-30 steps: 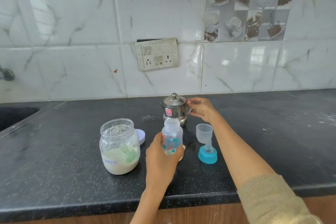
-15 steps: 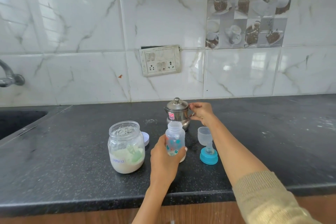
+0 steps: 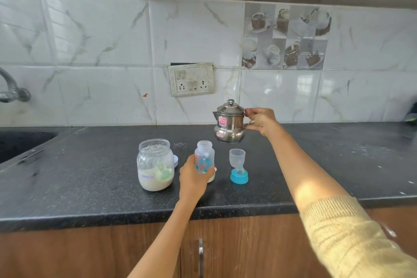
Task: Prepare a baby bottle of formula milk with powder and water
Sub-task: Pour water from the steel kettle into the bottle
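The right hand (image 3: 261,121) is closed around the handle of a small steel kettle (image 3: 229,122), fingers curled in at its right side, and holds it clear of the dark worktop (image 3: 90,176). The kettle hangs upright with its lid on and its spout facing left. It sits behind and a little to the right of the baby bottle (image 3: 205,158), higher than the bottle's open mouth and not over it.

The left hand (image 3: 194,176) wraps the lower part of the baby bottle from the near side, thumb on the left wall and fingertips showing at the right of the base. The bottle stands upright on the worktop, clear plastic with small coloured prints, its top uncapped. A layer of white shows at its base beside the fingers.

Just left of that hand stands a clear jar (image 3: 155,165) with no lid, partly filled with pale powder; a green scoop (image 3: 163,172) lies inside against the powder. A white lid (image 3: 176,160) peeks out behind the jar. To the right of the bottle, near but apart from it, the teat assembly (image 3: 238,168) rests on its blue ring with a clear cap on top.

The right forearm reaches across the worktop's front edge, with a cream knitted sleeve (image 3: 352,239) pushed up past the elbow. A switch plate (image 3: 191,79) is set in the marbled tile wall behind the kettle.
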Motion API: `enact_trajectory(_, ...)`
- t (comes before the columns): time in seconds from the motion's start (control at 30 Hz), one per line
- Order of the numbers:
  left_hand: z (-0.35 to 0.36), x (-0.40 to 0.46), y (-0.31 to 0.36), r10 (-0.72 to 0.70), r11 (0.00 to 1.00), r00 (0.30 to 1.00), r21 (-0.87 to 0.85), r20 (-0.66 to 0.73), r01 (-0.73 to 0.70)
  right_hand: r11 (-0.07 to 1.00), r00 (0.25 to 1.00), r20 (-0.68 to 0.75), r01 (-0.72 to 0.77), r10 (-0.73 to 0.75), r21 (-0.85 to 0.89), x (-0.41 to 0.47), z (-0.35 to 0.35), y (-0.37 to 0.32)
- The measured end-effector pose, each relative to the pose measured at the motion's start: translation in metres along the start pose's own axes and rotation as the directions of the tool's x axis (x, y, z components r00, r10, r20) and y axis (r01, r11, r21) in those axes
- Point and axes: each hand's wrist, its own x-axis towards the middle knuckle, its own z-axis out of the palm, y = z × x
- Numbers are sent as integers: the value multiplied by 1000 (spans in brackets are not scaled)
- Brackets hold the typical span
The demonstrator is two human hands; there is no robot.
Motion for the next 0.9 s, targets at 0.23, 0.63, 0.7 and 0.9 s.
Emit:
enact_trajectory(0.23,-4,-5,3,0,1000,1000,15,-13,0,998,1000,20,-17,18,-60,-38,-26,-1)
enact_trajectory(0.63,-5,-5,2,19,1000,1000,13,-13,-19,992,992,128,-3,19,-127,-60,-23,6)
enact_trajectory(0.7,-5,-4,1,15,1000,1000,11,-11,-15,986,989,148,26,-1,-166,-60,-19,5)
enact_trajectory(0.9,-4,-3,-1,30,1000,999,8,-15,-30,974,989,150,51,-17,-223,-59,-10,1)
